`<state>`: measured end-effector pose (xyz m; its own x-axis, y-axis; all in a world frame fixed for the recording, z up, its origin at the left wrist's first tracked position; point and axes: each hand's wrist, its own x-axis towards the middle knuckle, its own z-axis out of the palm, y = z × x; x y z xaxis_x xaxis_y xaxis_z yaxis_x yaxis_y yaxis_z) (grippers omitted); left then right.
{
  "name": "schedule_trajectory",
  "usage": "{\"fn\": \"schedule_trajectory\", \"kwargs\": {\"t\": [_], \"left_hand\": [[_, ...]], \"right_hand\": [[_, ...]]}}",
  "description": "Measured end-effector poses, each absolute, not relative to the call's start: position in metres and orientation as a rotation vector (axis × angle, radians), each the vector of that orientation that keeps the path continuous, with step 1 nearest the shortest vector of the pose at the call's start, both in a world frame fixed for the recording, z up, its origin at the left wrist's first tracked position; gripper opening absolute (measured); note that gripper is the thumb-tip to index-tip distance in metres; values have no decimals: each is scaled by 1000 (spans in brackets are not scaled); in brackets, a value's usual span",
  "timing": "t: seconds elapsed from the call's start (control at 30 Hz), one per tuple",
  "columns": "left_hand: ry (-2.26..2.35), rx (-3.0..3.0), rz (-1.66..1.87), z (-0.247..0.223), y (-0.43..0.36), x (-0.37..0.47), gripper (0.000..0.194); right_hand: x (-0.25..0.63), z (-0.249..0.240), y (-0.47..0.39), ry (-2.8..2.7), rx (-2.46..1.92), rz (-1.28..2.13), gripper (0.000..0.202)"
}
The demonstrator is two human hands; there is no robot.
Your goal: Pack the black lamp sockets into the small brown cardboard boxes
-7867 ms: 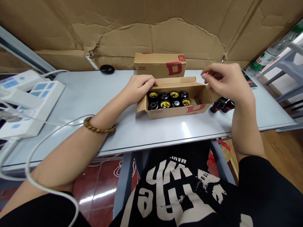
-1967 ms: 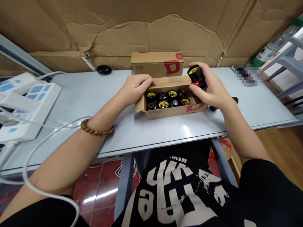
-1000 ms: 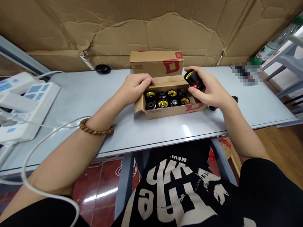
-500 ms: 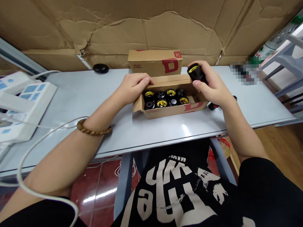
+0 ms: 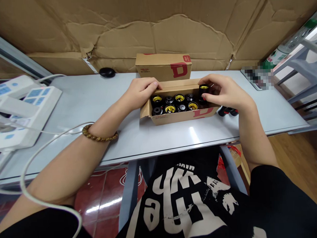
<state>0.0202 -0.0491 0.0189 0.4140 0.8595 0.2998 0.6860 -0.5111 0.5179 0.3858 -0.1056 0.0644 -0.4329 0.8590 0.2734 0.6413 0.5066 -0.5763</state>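
An oblong cardboard box (image 5: 184, 119) lies open-topped in front of me with several black cylindrical lamp holders inside. Some show brass-yellow threaded mouths, others dark round ends. My left hand (image 5: 143, 91) grips the box's back left corner, thumb and fingers closed at the rim. At the right end, my right hand (image 5: 222, 90) pinches a black lamp holder (image 5: 204, 88) upright, its yellow mouth upward and its lower part down inside the box. Whether it touches the bottom is hidden. More black pieces (image 5: 227, 111) with red bits lie on the table under my right wrist.
A second, closed box (image 5: 163, 66) with a red D stands behind. A black oval object (image 5: 107, 72) lies at the back left. White power strips (image 5: 30, 109) and cables occupy the left side. A blurred-out item (image 5: 258, 77) and a plastic bottle (image 5: 278, 54) are at the right.
My right hand has lowered the lamp holder from above the box's right end down into it, turning it from tilted to upright. My left hand keeps its place.
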Motion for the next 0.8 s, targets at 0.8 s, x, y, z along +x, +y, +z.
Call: {"fn": "schedule_trajectory", "kwargs": {"t": [0.8], "left_hand": [[1325, 2385, 760, 19, -49, 19, 50]], "right_hand": [[370, 60, -112, -2354, -1342, 269, 31]]}}
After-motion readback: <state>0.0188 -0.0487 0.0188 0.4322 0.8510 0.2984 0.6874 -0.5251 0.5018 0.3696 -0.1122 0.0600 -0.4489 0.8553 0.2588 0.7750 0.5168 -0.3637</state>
